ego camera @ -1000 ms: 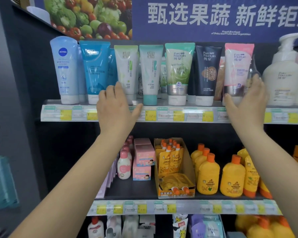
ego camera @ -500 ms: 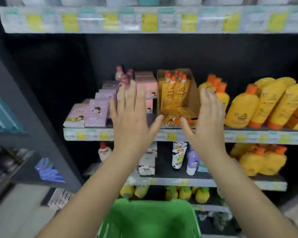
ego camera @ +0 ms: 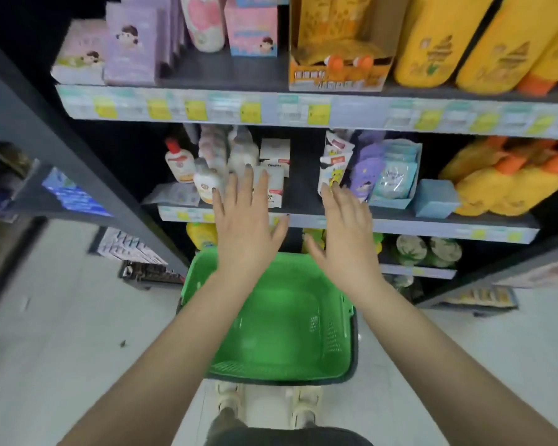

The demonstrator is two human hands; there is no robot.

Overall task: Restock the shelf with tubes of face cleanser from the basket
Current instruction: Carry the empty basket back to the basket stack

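Note:
A green plastic basket point(ego camera: 281, 323) stands on the floor in front of the shelving, just beyond my feet. No tube shows inside it. My left hand point(ego camera: 245, 226) is stretched out flat above the basket's far rim, fingers spread, holding nothing. My right hand point(ego camera: 345, 236) hangs beside it, also flat with straight fingers and nothing in it. The shelf with the face cleanser tubes is out of view above the frame.
Dark shelving point(ego camera: 303, 107) fills the upper frame with purple boxes point(ego camera: 132, 43), an orange display carton point(ego camera: 339, 59) and yellow bottles point(ego camera: 438, 43). A lower shelf point(ego camera: 432, 220) holds small bottles, pouches and a blue box point(ego camera: 434, 197). Pale floor point(ego camera: 62, 333) lies on both sides.
The view has swung down from the tube shelf to the basket on the floor. Both hands came down from the top shelf and now hover over the basket, still holding nothing.

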